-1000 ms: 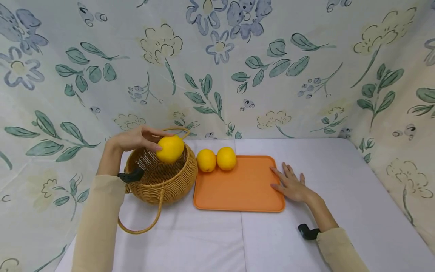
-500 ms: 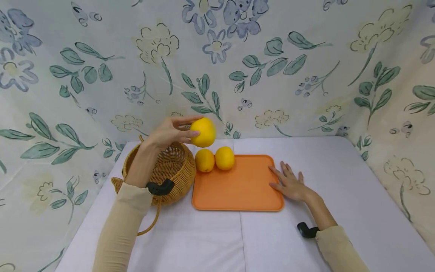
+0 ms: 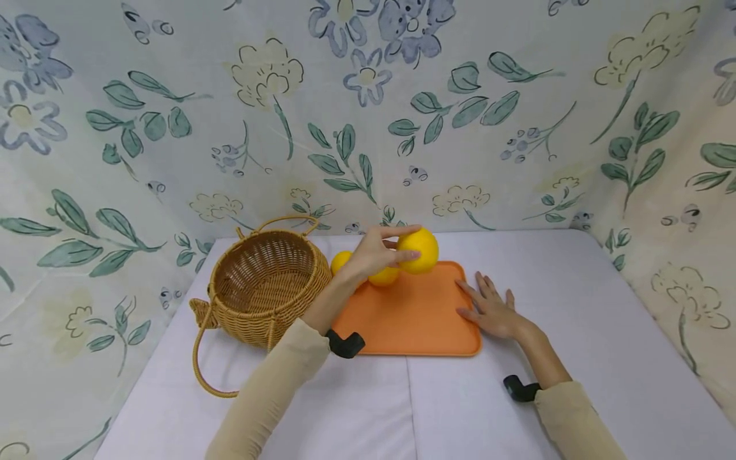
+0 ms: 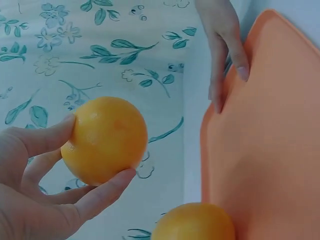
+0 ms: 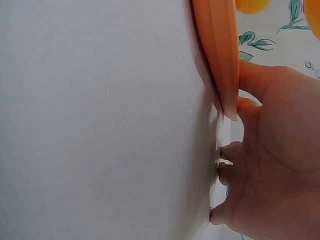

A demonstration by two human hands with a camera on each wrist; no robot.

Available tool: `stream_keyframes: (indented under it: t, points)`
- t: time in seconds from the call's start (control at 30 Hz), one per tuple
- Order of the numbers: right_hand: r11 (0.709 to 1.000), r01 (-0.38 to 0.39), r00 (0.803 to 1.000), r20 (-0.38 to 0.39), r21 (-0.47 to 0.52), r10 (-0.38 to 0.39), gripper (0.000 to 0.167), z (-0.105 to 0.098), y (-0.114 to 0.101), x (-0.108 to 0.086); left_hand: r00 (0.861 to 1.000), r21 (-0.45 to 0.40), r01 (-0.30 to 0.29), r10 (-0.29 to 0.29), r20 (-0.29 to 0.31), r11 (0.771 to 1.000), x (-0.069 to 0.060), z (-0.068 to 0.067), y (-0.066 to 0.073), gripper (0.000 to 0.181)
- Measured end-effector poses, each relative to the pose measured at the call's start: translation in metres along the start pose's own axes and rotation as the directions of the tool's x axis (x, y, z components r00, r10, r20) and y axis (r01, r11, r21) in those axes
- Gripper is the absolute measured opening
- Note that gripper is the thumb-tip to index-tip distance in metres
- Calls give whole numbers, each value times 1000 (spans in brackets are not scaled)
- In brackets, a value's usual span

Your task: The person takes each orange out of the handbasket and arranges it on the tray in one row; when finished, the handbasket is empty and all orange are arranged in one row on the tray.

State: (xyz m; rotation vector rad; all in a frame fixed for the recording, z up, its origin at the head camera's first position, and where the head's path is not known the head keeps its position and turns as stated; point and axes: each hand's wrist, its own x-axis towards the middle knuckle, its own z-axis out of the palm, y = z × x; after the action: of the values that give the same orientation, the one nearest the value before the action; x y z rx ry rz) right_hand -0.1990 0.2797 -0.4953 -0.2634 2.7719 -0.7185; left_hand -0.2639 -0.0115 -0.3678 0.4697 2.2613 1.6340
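Observation:
In the head view my left hand [image 3: 375, 253] pinches an orange [image 3: 420, 250] between thumb and fingers, above the back of the orange-coloured tray [image 3: 414, 326]. The left wrist view shows that fruit [image 4: 106, 140] in the fingertips, apart from the tray surface [image 4: 270, 130]. Two more oranges sit at the tray's back left: one [image 3: 340, 260] and its neighbour [image 3: 384, 276], both partly hidden by my left hand and wrist. My right hand [image 3: 494, 313] lies with spread fingers at the tray's right edge, thumb and index finger touching the rim [image 5: 220, 55].
A round wicker basket [image 3: 270, 322] stands to the left of the tray, its looped handles [image 3: 201, 364] flopped outward. White cloth [image 3: 575, 287] covers the table. Behind it hangs a floral curtain [image 3: 368, 160].
My left hand has carried the orange up out of the basket and rightward, past the two other oranges, over the tray. My right hand has stayed put.

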Motion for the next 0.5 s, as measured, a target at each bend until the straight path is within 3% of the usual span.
stream_keyframes:
  t: [0.23,0.5]
  points:
    - [1000,-6,1000,6,-2,6,74,0,-1,0,999,40,-28,29,-31,999,22,31,-24,54]
    - [1000,-10,1000,8,7,10,74,-1,-1,-1,996,183,-31,46,-80,983,34,53,-36,53]
